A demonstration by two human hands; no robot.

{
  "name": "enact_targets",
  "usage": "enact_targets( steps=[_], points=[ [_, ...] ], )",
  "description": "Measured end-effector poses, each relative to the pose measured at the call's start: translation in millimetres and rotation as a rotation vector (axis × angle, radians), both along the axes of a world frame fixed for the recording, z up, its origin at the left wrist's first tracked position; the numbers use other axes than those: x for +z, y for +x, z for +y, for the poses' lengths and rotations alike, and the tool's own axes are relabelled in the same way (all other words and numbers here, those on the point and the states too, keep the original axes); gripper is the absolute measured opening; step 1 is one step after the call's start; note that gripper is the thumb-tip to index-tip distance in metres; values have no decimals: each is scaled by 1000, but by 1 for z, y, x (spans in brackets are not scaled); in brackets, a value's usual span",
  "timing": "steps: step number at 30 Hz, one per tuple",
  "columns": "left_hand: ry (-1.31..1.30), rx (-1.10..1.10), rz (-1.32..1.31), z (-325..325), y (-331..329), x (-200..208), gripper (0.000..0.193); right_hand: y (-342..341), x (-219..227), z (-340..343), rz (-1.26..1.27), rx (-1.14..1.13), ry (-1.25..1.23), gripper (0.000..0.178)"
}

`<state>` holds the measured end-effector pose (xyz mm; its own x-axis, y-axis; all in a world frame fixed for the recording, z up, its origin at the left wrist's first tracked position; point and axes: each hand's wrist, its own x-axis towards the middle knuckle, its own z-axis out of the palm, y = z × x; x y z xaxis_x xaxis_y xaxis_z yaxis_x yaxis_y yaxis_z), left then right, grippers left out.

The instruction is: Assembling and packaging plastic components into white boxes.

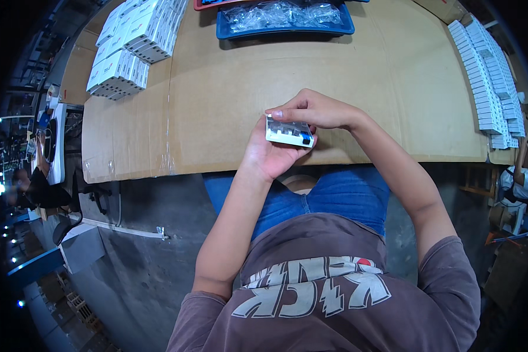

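A small white box [286, 139] with a clear or dark window-like top and a blue patch at its right corner is held just over the table's near edge. My left hand [265, 154] cradles it from below and the left, its fingers partly hidden beneath. From the far right side my right hand [320, 111] reaches over, fingers bent, with the thumb lying along the box's far edge. What is inside the box is too small to make out.
A cardboard-covered table [229, 105] spreads ahead. Stacked white boxes [120, 64] stand at the far left, more white boxes [481, 82] at the right. A blue tray [284, 32] of clear plastic pieces sits at the back. Other people [32, 182] sit beyond both sides.
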<state>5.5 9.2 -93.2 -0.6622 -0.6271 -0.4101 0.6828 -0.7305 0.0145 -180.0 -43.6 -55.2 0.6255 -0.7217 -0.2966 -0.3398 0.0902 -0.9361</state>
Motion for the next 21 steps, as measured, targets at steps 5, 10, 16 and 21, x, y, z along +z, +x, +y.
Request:
enact_targets(
  steps=[5, 10, 16, 21],
  points=[
    [8, -20, 0, -4, -1, 3, 48, -1, -6, -4, -2, 45, -16, 58],
    [97, -6, -28, -4, 0, 13, 47, 1, -1, 0, 66, 58, 1, 56],
    [123, 5, -117, -2, -3, 24, 47, -2, -18, 10, -32, -6, -45, 59],
    [42, 27, -277, 7, -5, 31, 50, 0, -14, 28, -145, -84, -98, 53]
  ],
)
